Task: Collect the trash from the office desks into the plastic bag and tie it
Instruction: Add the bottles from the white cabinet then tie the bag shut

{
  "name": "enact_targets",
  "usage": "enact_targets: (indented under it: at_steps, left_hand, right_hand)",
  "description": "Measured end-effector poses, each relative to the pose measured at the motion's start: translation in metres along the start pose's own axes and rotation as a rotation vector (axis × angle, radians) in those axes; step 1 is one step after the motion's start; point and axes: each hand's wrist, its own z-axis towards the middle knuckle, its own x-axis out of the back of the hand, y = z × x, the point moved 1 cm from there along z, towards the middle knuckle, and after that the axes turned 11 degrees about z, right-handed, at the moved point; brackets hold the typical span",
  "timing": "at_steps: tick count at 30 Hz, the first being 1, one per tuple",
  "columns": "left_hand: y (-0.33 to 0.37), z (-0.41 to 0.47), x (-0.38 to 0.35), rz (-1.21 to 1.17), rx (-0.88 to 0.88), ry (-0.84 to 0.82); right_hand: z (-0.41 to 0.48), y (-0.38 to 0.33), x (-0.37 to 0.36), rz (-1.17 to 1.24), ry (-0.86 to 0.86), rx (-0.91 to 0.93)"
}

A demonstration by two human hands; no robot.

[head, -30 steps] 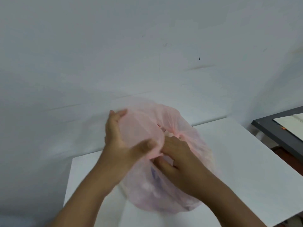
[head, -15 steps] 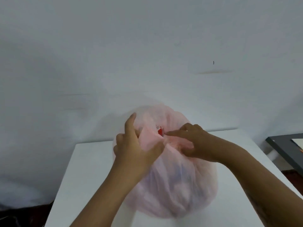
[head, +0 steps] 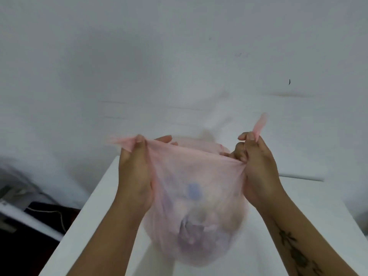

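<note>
1. thin pink plastic, see-through: the plastic bag point(head: 196, 212) sits on the white counter point(head: 83, 222) against a pale wall point(head: 179, 46), directly in front of the person.
2. contents: blurred shapes show through the film, one bluish patch near the middle and a darker purplish mass low down. the individual items cannot be identified.
3. left hand point(head: 135, 176): clamped on the left corner of the bag mouth. the thumb presses the film against the fingers, and a short tail of plastic sticks out past the grip to the left.
4. right hand point(head: 256, 168): clamped on the right corner of the mouth. a twisted strip of plastic stands up above the knuckles.
5. the two hands are held well apart. the near edge of the mouth is stretched taut between them; the far edge sags behind it.
6. step in hand, as a judgement: collection looks finished, since the bag bulges with contents and no loose trash shows on the counter. this is the tying step, with the two corners drawn out as tails. no knot is visible yet.
7. next move, as a judgement: bring the tails together over the centre, cross one under the other and pull snug.
8. caution: the film is thin and already strained at both grips. a hard pull could tear a tail.
</note>
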Motion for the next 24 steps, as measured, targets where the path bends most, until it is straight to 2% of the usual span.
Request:
enact_targets:
  at_steps: [2, 5, 8, 10, 13, 14, 16, 20, 22, 24]
  left_hand:
    - [-0.003, 0.009, -0.001, -0.087, 0.089, 0.035]
    - [-0.011, 0.015, -0.004, -0.269, 0.224, -0.007]
    - [-0.017, 0.018, -0.007, -0.363, 0.269, -0.021]
    - [-0.021, 0.019, -0.008, -0.222, 0.226, -0.044]
    - [-0.024, 0.016, -0.013, 0.278, 0.05, -0.119]
    - [-0.025, 0.015, -0.014, 0.358, 0.02, -0.141]
    - [-0.025, 0.011, -0.016, 0.338, 0.036, -0.204]
    - [-0.027, 0.006, -0.015, 0.105, 0.192, -0.341]
    - [-0.026, 0.006, -0.011, 0.181, 0.147, -0.324]
    - [-0.025, 0.006, -0.009, 0.304, 0.065, -0.356]
  right_hand:
    - [0.003, 0.0, 0.0, 0.138, 0.013, -0.073]
    - [0.002, -0.002, -0.003, 0.394, -0.048, -0.152]
    - [0.003, 0.001, -0.001, 0.502, -0.048, -0.213]
    - [0.002, 0.006, -0.001, 0.388, -0.033, -0.236]
    - [-0.004, 0.013, -0.003, 0.031, -0.061, -0.215]
    - [-0.006, 0.015, -0.005, -0.07, -0.072, -0.211]
    - [-0.01, 0.016, -0.01, -0.182, -0.078, -0.209]
    - [-0.014, 0.019, -0.02, -0.116, -0.055, -0.332]
    - [-0.016, 0.023, -0.02, -0.214, -0.091, -0.259]
    - [-0.018, 0.027, -0.024, -0.206, -0.167, -0.147]
